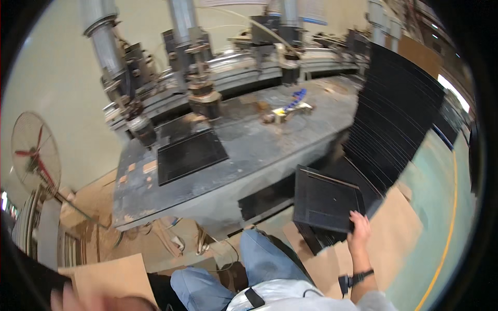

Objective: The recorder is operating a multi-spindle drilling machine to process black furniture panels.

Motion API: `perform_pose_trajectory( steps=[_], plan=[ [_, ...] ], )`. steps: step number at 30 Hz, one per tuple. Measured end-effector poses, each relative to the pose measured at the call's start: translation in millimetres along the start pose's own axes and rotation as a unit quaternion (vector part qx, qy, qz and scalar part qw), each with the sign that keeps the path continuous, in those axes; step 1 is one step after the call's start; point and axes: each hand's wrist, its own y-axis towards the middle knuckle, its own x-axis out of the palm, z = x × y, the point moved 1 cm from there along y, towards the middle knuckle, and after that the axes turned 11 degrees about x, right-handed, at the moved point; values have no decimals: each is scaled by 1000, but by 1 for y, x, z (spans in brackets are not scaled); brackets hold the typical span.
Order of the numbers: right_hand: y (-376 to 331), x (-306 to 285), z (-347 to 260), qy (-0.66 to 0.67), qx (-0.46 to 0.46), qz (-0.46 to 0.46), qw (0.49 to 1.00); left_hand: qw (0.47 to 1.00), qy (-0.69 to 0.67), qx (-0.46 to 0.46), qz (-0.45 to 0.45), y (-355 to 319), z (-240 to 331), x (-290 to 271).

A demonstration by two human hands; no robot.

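My right hand (359, 227) grips the near right corner of a black rectangular panel (332, 199), which has a raised border. That panel lies slightly askew on top of a low stack of black panels (313, 239) to the right of my knees. My left hand (98, 301) is at the lower left edge, smeared by motion and partly cut off, near a brown board (111, 277). Whether it holds anything does not show. Another black framed panel (192, 156) lies flat on the grey machine table (244, 173), beneath the tool heads.
Several machine heads (203, 98) hang along a rail behind the table. A blue coiled hose (299, 96) sits on the tabletop. A tall stack of black panels (397, 114) stands at the right. A red-bladed fan (35, 153) is at the left. A yellow line (450, 228) crosses the green floor.
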Motion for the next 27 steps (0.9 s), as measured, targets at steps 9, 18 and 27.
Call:
perform_pose_trajectory(
  steps=[9, 18, 27],
  plan=[
    [130, 6, -129, 204, -245, -29, 947, 674, 436, -444, -397, -271, -245, -33],
    [200, 141, -285, 150, -401, -93, 899, 727, 391, -364, -431, -235, -155, -10],
    [198, 238, -341, 22, -349, -283, 893, 655, 479, -244, -530, -137, 99, -115]
  ],
)
